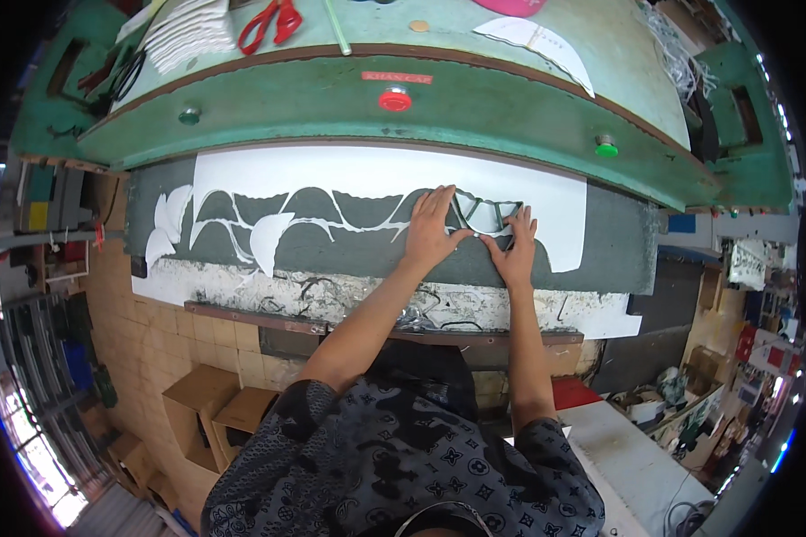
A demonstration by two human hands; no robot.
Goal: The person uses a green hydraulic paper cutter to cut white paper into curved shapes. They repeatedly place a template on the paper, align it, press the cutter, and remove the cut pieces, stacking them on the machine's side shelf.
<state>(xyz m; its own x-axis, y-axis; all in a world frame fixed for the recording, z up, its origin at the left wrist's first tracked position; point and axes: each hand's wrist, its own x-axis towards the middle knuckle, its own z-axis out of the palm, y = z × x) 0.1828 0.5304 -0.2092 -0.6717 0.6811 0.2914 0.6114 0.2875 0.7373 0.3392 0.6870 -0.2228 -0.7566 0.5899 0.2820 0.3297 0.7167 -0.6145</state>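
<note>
Both my hands hold a dark-edged cutting die (468, 213) with a curved lower edge and inner struts, lying on a white sheet (510, 168). My left hand (432, 231) grips its left end, fingers on the far side and thumb at the near edge. My right hand (515, 251) grips its right end the same way, thumb pointing inward. Left of the die, the sheet has curved cut-outs that show the dark grey bed (367, 255). A loose white half-round piece (267, 243) overlaps the cut strips. Several similar pieces (171, 215) lie at the sheet's left end.
Beyond the bed spans a green machine beam (501, 100) with a red button (395, 99) and green buttons (606, 146). On top are red scissors (273, 22), a stack of white pieces (188, 34) and a white cut piece (537, 45). Cardboard boxes (201, 403) stand at lower left.
</note>
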